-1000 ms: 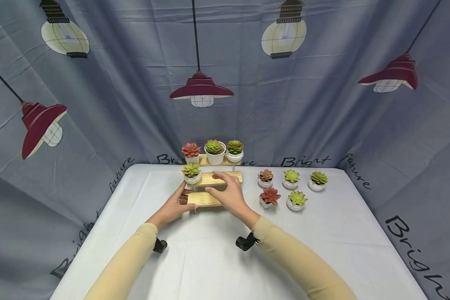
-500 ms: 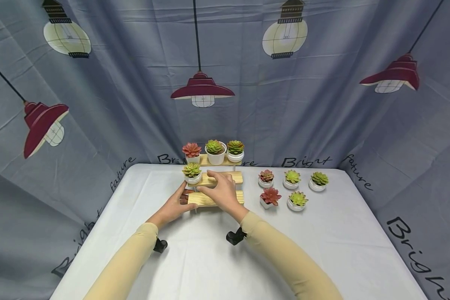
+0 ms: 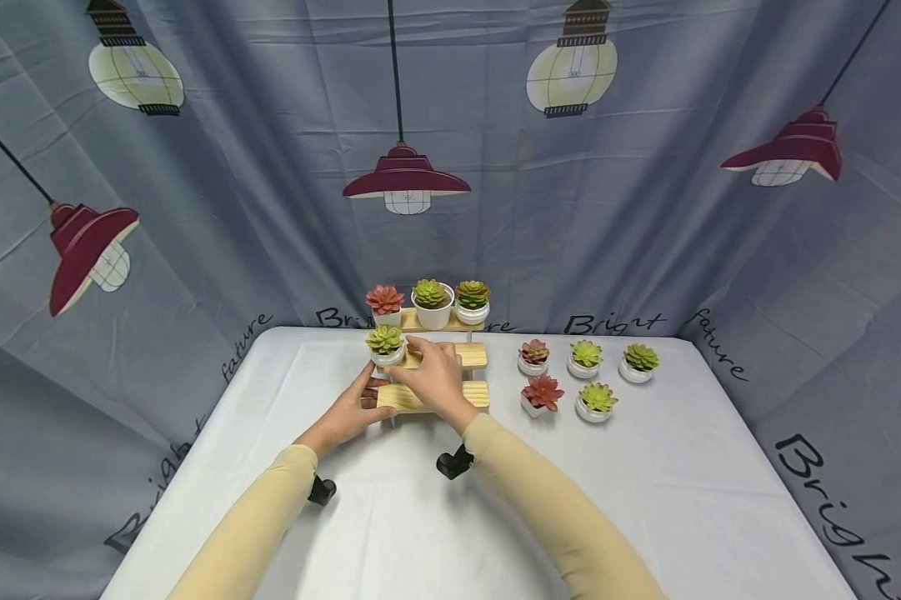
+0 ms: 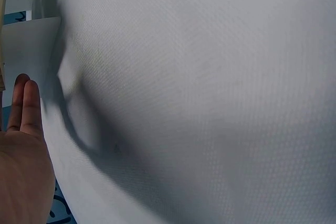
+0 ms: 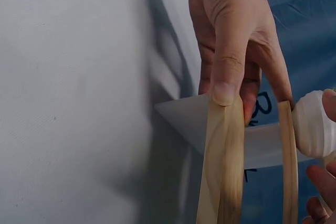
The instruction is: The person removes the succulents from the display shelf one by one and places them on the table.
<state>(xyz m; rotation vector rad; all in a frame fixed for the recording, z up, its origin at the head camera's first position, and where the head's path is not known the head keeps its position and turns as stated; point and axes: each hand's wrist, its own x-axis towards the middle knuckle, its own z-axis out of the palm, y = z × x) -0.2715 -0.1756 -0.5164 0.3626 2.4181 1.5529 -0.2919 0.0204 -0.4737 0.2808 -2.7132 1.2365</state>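
At the left end of the three-tier wooden stand (image 3: 473, 392), my left hand (image 3: 345, 412) grips the lowest tier. In the right wrist view its thumb presses the board's front edge and a finger reaches the middle tier (image 5: 287, 166). A yellow-green succulent in a white pot (image 3: 386, 343) sits upright at the middle tier's left end. My right hand (image 3: 435, 379) is at that pot's right side, thumb and fingers apart; whether they touch it is hard to tell. The left wrist view shows two straight fingers of my left hand (image 4: 26, 150) behind the stand.
On the top tier stand a red succulent (image 3: 385, 302), a green one (image 3: 431, 304) and a darker green one (image 3: 472, 302). Several potted succulents, among them a red one (image 3: 543, 392), sit on the white table (image 3: 645, 475) to the right. A patterned curtain hangs behind.
My right hand has moved left along the middle tier to the pot at its end, uncovering the right part of the stand. My left hand has kept its hold.
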